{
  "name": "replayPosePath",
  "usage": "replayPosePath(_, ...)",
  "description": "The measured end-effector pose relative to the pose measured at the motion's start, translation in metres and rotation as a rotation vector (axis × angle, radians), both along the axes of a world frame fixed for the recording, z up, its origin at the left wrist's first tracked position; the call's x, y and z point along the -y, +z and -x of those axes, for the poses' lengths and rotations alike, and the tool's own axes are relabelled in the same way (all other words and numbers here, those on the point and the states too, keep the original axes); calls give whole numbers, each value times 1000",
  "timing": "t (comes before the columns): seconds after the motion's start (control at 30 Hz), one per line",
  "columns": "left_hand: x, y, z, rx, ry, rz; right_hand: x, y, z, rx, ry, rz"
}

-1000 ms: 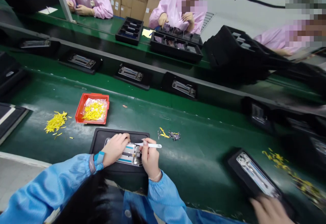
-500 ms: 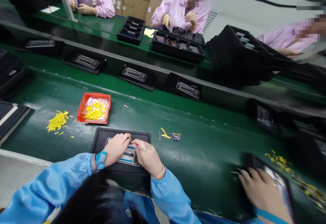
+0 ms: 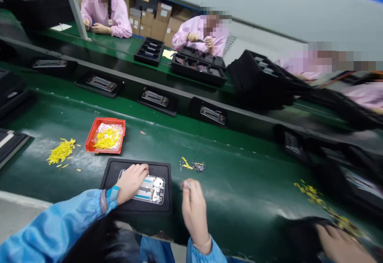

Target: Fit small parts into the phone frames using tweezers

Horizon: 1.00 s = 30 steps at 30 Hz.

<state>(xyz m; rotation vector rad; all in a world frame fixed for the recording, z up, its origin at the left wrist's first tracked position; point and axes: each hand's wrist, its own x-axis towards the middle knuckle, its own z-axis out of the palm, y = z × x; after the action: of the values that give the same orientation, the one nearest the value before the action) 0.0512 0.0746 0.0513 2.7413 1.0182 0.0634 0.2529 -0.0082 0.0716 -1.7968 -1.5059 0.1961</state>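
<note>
An opened phone frame [image 3: 155, 191] with bare circuit parts and blue strips lies on a black foam pad [image 3: 112, 171]. My left hand [image 3: 133, 181] covers its left end, fingers bent over the upper edge and holding it down. To the right of the pad, apart from it, my right hand [image 3: 194, 211] hovers over the green bench with thumb and fingers pinched together. What sits in that pinch, if anything, is too small to make out. Just beyond it lies a small pile of dark and yellow bits [image 3: 196, 166].
A red bin [image 3: 88, 145] of yellow strips and a loose yellow pile [image 3: 61, 151] lie left. Phone frames on pads line the belt [image 3: 128, 105] behind. A co-worker's hand [image 3: 342, 243] is at lower right. People in pink sit opposite, near black trays [image 3: 199, 71].
My right hand has left the phone frame and moved right, over the bench. My left hand stays on the frame. The co-worker's hand at right appears lower, and the view has shifted.
</note>
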Motion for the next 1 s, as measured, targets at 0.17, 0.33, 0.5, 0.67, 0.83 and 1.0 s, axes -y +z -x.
replayPosePath(0.17, 1, -13, 4, 85, 6, -45, 10, -25, 19, 110, -56, 172)
replayPosePath(0.33, -2, -15, 7, 229, 29, -131, 8, -37, 27, -126, -124, 215)
replayPosePath(0.5, -1, -3, 10, 330, 25, -183, 10, -38, 23, -801, -12, 298)
replayPosePath(0.67, 0, 0, -2, 258, 29, -172, 15, -30, 20, -1256, 120, 314)
replayPosePath(0.83, -1, 18, -21, 330, -1, -323, 20, -19, -6, -1246, -61, 277)
replayPosePath(1.0, -2, 54, -13, 555, 171, -423, 12, -5, -76, -1116, -359, 112)
